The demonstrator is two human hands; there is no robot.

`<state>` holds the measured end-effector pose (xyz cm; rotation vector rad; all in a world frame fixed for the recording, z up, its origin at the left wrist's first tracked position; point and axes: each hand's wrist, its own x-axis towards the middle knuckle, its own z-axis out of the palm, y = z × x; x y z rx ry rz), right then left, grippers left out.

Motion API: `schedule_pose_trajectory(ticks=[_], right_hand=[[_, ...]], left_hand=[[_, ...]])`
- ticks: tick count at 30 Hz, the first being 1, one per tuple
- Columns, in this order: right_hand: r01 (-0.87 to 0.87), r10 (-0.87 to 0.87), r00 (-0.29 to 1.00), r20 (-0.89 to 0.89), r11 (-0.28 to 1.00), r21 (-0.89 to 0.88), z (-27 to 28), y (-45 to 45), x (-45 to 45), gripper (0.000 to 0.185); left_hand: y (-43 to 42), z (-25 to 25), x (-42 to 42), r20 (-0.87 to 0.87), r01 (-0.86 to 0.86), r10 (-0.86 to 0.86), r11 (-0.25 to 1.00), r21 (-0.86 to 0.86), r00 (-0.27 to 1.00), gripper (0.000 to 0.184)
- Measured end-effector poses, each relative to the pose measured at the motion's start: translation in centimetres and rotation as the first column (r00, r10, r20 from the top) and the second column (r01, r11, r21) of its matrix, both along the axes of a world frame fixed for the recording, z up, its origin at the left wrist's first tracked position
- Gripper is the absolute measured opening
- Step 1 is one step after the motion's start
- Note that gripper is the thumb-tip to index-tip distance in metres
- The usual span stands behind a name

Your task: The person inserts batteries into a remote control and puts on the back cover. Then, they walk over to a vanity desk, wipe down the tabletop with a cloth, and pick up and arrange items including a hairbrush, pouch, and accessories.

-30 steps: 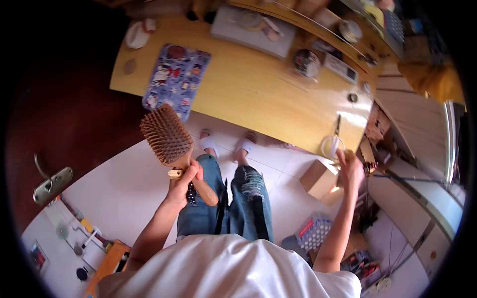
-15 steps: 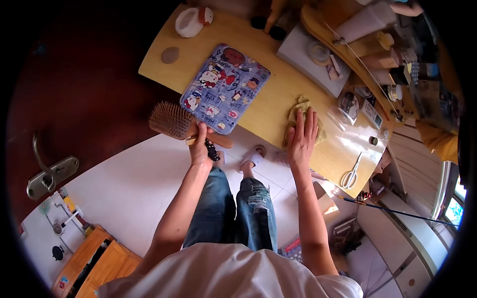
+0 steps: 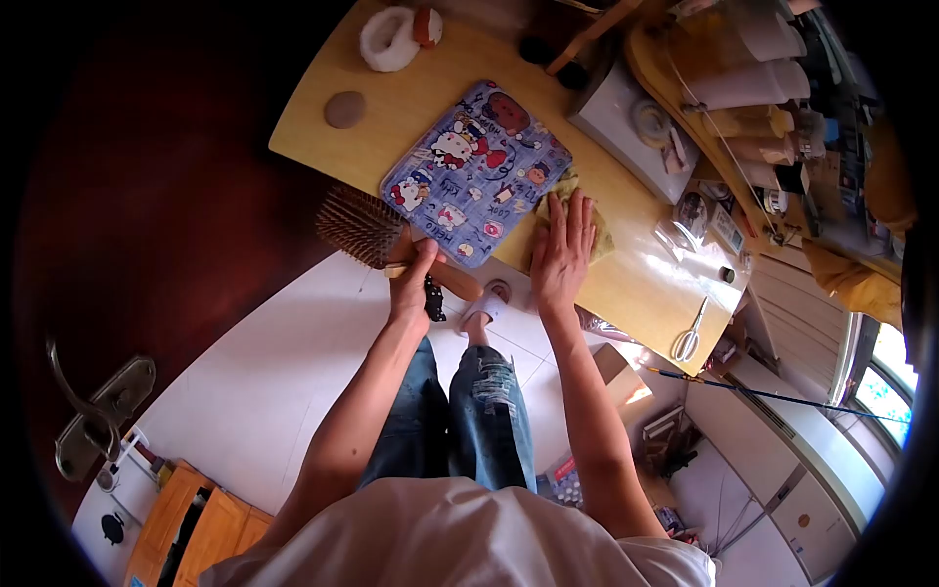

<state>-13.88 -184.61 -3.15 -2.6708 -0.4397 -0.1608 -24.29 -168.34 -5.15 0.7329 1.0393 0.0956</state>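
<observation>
My left hand [image 3: 413, 284] is closed around the handle of a wooden hairbrush [image 3: 364, 227], bristles facing up, in front of the table edge. A black polka-dot fabric piece [image 3: 433, 298] hangs below that hand. Beside its thumb lies the near edge of a blue cartoon-print mat [image 3: 474, 176], which juts past the table edge; whether the fingers also grip the mat is hidden. My right hand [image 3: 562, 256] rests flat, fingers stretched, on a crumpled yellow-green cloth [image 3: 599, 235] on the yellow table [image 3: 646, 284], close to the mat's right side.
White-handled scissors [image 3: 688, 340] and a small dark jar [image 3: 727, 275] lie at the table's right end. A round stone-like disc [image 3: 344, 110] and a fluffy white headband [image 3: 388, 39] are at the left. A grey box [image 3: 626, 127] and a crowded shelf [image 3: 724, 127] line the back.
The mat and hairbrush have shifted right along the table with my left hand. My right hand and the cloth have slid left, up to the mat's side.
</observation>
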Motion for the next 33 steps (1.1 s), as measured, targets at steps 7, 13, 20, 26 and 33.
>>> schedule_pose_trajectory(ticks=[7, 13, 20, 26, 33], right_hand=[[-0.022, 0.022, 1.000, -0.006, 1.000, 0.017, -0.1, 0.6, -0.8, 0.043], [-0.092, 0.096, 0.994, -0.046, 0.992, 0.083, 0.3, 0.5, -0.8, 0.047], [-0.236, 0.258, 0.959, -0.115, 0.956, 0.174, -0.1, -0.1, -3.7, 0.050], [-0.076, 0.080, 0.992, -0.097, 0.996, 0.049, 0.7, -8.2, -2.4, 0.046], [0.087, -0.104, 0.982, 0.158, 0.990, 0.108, -1.7, -1.0, 7.0, 0.048]], left_hand=[[-0.4, 0.8, 0.2, 0.053, 0.015, -0.013, 1.000, -0.025, 0.999, 0.035], [-0.3, 3.2, 2.0, -0.057, 0.074, -0.071, 0.996, 0.057, 0.996, 0.042], [-0.7, 2.7, 1.5, -0.081, -0.061, 0.053, 0.994, -0.093, 0.995, 0.031], [3.0, 7.4, -8.4, 0.013, 0.012, -0.010, 0.994, -0.112, 1.000, 0.052], [6.7, 10.7, -20.5, -0.171, 0.157, -0.177, 0.980, -0.124, 0.969, 0.064]])
